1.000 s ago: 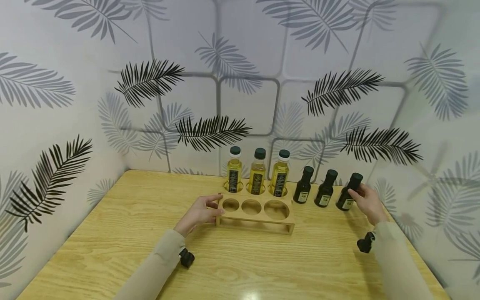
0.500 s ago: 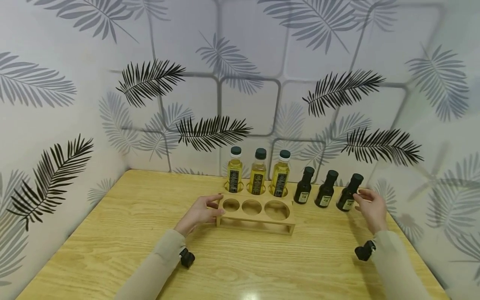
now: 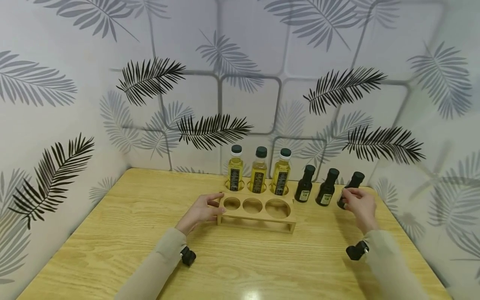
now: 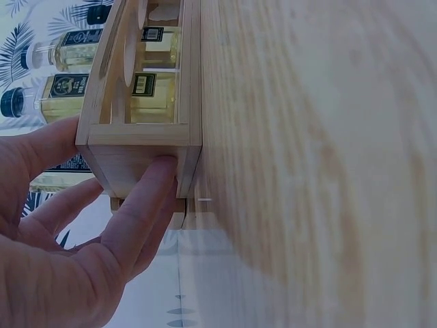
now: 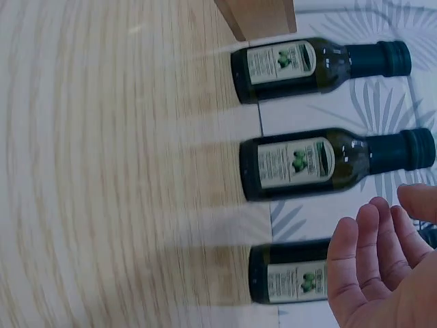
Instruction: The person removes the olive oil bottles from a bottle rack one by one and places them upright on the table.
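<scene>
My left hand [image 3: 200, 212] holds the left end of a wooden bottle rack [image 3: 258, 216], fingertips against its end panel [image 4: 136, 167] in the left wrist view. Three clear oil bottles [image 3: 258, 177] with yellow oil and dark green caps stand in the rack's back row; three round holes show in its front row. To the right stand three small dark glass bottles, the left [image 3: 304, 185], the middle [image 3: 327, 189] and the right [image 3: 355, 180]. My right hand [image 3: 361, 206], fingers loosely bent, hovers before the right bottle and partly hides it, gripping nothing.
The wooden table [image 3: 240, 258] extends to the front and left. Behind it and at both sides rise leaf-patterned walls [image 3: 247, 100]. The dark bottles stand near the back edge, a small gap between each; the rack's end [image 5: 263, 17] is beside the left one.
My right hand has let go of the right dark bottle, drawn back from it, then moved left across its front. The left hand and rack have stayed put.
</scene>
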`<state>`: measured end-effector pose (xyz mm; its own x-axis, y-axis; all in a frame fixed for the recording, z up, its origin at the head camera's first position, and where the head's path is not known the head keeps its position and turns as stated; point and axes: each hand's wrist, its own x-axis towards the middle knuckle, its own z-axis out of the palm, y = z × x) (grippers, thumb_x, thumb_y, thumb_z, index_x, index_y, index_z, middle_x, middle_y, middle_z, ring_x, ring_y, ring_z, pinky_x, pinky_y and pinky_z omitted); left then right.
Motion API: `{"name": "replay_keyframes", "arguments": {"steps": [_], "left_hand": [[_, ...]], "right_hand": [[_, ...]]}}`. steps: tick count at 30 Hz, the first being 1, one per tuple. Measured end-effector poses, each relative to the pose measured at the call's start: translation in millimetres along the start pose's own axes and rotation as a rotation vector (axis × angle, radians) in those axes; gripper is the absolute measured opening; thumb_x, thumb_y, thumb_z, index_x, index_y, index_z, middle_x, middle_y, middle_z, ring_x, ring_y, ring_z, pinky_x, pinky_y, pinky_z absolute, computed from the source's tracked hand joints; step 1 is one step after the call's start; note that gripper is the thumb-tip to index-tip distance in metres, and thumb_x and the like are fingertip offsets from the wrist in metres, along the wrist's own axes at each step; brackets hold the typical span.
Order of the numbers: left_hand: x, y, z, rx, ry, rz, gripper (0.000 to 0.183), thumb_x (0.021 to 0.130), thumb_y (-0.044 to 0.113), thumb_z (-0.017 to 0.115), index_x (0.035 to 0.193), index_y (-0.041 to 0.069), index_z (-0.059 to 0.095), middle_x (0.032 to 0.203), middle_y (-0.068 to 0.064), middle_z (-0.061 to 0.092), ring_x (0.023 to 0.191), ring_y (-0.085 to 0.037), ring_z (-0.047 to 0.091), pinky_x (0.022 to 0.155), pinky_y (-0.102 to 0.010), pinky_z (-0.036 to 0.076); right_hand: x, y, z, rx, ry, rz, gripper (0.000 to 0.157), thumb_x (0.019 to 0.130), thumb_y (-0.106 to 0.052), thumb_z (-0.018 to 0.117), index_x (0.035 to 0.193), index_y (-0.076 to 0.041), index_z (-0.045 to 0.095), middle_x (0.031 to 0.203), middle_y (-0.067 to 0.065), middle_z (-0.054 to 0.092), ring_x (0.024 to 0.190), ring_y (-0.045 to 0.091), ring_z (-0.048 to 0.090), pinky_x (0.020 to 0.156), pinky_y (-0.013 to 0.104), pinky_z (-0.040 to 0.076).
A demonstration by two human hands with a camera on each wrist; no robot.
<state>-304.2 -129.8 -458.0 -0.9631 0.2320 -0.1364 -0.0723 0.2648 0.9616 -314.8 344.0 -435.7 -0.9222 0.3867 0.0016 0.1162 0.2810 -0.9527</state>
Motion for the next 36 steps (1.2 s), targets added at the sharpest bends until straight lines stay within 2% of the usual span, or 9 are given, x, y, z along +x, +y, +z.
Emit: {"name": "replay_keyframes", "arguments": {"steps": [4, 12, 16, 23, 28, 32, 36], "left_hand": [[0.3, 0.7, 0.4, 0.000, 0.002, 0.005, 0.060, 0.090, 0.012, 0.072, 0.146, 0.017, 0.050, 0.127, -0.023, 0.053, 0.097, -0.024, 0.067, 0.084, -0.044, 0.059], [1.1, 0.4, 0.4, 0.003, 0.001, -0.007, 0.059, 0.091, 0.011, 0.071, 0.146, 0.016, 0.049, 0.128, -0.024, 0.051, 0.098, -0.024, 0.066, 0.084, -0.045, 0.059], [1.3, 0.5, 0.5, 0.006, 0.003, -0.007, 0.060, 0.090, 0.011, 0.072, 0.146, 0.016, 0.050, 0.128, -0.024, 0.052, 0.098, -0.025, 0.066, 0.084, -0.044, 0.059], [1.1, -0.3, 1.8, 0.010, 0.014, -0.008, 0.059, 0.090, 0.010, 0.071, 0.145, 0.017, 0.050, 0.128, -0.024, 0.053, 0.097, -0.025, 0.067, 0.084, -0.045, 0.059], [1.6, -0.6, 1.9, 0.010, 0.017, -0.012, 0.059, 0.090, 0.010, 0.071, 0.145, 0.016, 0.050, 0.127, -0.024, 0.053, 0.096, -0.024, 0.067, 0.084, -0.043, 0.059], [2.2, -0.9, 2.2, 0.003, 0.016, -0.014, 0.060, 0.090, 0.009, 0.072, 0.145, 0.015, 0.051, 0.126, -0.024, 0.053, 0.095, -0.023, 0.067, 0.083, -0.042, 0.059], [1.8, -0.8, 2.2, 0.000, 0.015, -0.014, 0.059, 0.090, 0.009, 0.072, 0.145, 0.015, 0.050, 0.127, -0.024, 0.052, 0.094, -0.023, 0.067, 0.083, -0.042, 0.059]], "right_hand": [[-4, -5, 9.9, 0.024, -0.056, -0.012, 0.046, 0.099, -0.031, 0.059, 0.130, 0.003, 0.056, 0.078, -0.020, 0.064, 0.071, -0.003, 0.063, 0.071, 0.024, 0.060], [-11, -9, 31.0, 0.028, -0.158, -0.042, 0.050, 0.098, -0.033, 0.060, 0.132, 0.004, 0.056, 0.085, -0.012, 0.067, 0.082, 0.004, 0.065, 0.077, 0.029, 0.060], [-14, -10, 41.3, 0.048, -0.208, -0.059, 0.051, 0.099, -0.031, 0.060, 0.133, 0.006, 0.054, 0.088, -0.009, 0.067, 0.082, 0.004, 0.065, 0.077, 0.028, 0.060], [-16, -9, 59.0, 0.084, -0.314, -0.080, 0.056, 0.097, -0.034, 0.062, 0.135, 0.005, 0.052, 0.103, -0.002, 0.069, 0.086, 0.003, 0.066, 0.079, 0.028, 0.060], [-16, -11, 72.0, 0.085, -0.345, -0.093, 0.057, 0.096, -0.037, 0.063, 0.136, 0.002, 0.054, 0.118, 0.010, 0.066, 0.096, 0.011, 0.067, 0.086, 0.036, 0.059], [-17, -16, 80.9, 0.086, -0.380, -0.106, 0.055, 0.097, -0.036, 0.062, 0.138, 0.001, 0.053, 0.131, 0.020, 0.059, 0.104, 0.020, 0.065, 0.094, 0.044, 0.056], [-18, -23, 89.5, 0.065, -0.394, -0.131, 0.054, 0.098, -0.034, 0.060, 0.139, 0.000, 0.052, 0.136, 0.022, 0.054, 0.113, 0.029, 0.061, 0.096, 0.046, 0.054]]}}
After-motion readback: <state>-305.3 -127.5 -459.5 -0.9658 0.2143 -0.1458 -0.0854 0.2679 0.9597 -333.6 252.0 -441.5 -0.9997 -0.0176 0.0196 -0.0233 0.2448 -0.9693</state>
